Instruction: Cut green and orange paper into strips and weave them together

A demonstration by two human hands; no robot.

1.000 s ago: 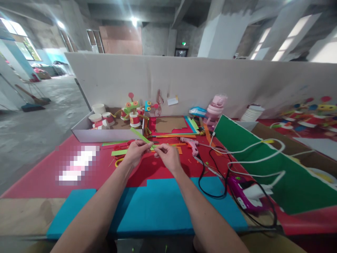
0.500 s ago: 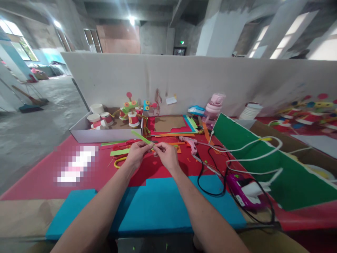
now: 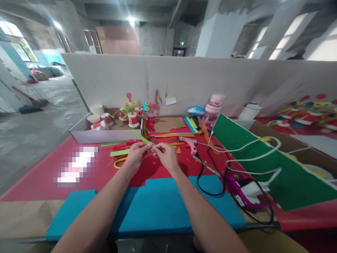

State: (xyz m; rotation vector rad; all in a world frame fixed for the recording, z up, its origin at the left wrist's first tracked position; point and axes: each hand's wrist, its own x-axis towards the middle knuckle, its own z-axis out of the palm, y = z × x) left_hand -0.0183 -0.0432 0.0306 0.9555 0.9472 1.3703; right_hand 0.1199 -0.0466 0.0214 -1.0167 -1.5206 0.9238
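Left hand [image 3: 137,154]: is pinching a flat, narrow green paper strip [image 3: 140,136], fingers curled in.
Right hand [image 3: 167,156]: is pinching its lower end, fingertips beside the left's.
Strip: is slanting above the red table [image 3: 155,172], near a pink glue gun [image 3: 190,143].

Behind a pale partition [image 3: 118,75], 1 green sign [image 3: 182,43] glows, with grey floor [image 3: 59,105] at left.

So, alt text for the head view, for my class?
Left hand and right hand pinch a light green strip above a red-covered table. A pink glue gun lies to the right; a box of paper cups stands back left.
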